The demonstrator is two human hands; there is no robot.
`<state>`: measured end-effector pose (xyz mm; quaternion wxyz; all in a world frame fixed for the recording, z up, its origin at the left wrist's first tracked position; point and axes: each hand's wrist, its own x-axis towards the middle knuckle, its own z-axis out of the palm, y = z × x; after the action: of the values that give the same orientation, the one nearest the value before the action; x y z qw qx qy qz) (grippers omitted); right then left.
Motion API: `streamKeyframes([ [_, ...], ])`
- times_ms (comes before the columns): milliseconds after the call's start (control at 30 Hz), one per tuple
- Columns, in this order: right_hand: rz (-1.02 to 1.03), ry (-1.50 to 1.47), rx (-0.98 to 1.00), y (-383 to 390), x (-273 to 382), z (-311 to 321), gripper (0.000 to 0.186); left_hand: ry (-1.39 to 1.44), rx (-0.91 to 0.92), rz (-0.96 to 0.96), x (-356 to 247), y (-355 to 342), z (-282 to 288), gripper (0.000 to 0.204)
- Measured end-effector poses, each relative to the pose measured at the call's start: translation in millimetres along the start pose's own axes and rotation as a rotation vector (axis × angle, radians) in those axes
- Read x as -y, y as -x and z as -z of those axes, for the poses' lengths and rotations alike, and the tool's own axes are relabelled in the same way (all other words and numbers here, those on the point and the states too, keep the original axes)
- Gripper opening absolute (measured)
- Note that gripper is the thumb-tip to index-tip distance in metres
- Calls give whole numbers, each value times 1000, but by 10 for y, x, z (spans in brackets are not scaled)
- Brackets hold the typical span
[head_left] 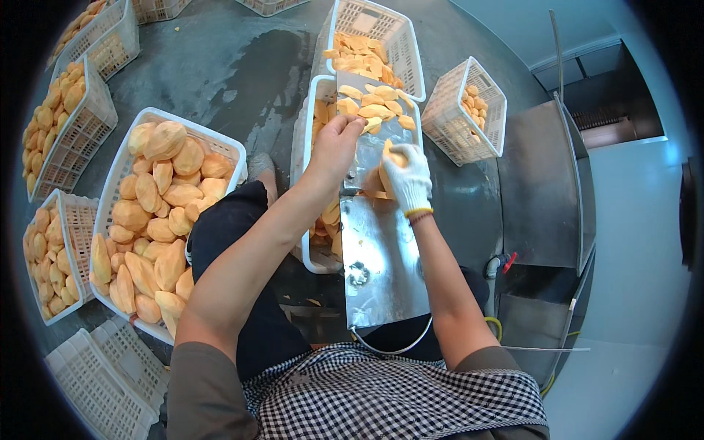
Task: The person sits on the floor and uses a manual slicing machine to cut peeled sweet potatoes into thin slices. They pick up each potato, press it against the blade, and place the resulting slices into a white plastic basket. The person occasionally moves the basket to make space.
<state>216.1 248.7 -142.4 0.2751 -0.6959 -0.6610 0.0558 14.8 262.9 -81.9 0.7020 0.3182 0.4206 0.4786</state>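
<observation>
A metal slicing machine with a flat shiny plate lies lengthwise in front of me. My right hand, in a white knitted glove, is closed around a peeled orange sweet potato over the machine's slot. Farther along the plate, my bare left hand has its fingers pressed together beside several orange slices. Whether those fingertips pinch a slice is hidden. Under the machine, a white crate holds more slices, partly covered by the plate and my left arm.
A large white crate of peeled sweet potatoes stands at my left, with more filled crates beyond it. Another crate of slices stands ahead; a smaller crate is at right. Stacked crates lie lower left. A red-handled tap is right.
</observation>
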Motion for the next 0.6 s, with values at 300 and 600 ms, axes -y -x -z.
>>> streamKeyframes([
  [300,237,110,74,950,233,518,24,32,36,0,-115,201,176,26],
  [600,-46,-34,113,-970,-234,-497,36,-104,-44,-1,-113,-38,273,25],
])
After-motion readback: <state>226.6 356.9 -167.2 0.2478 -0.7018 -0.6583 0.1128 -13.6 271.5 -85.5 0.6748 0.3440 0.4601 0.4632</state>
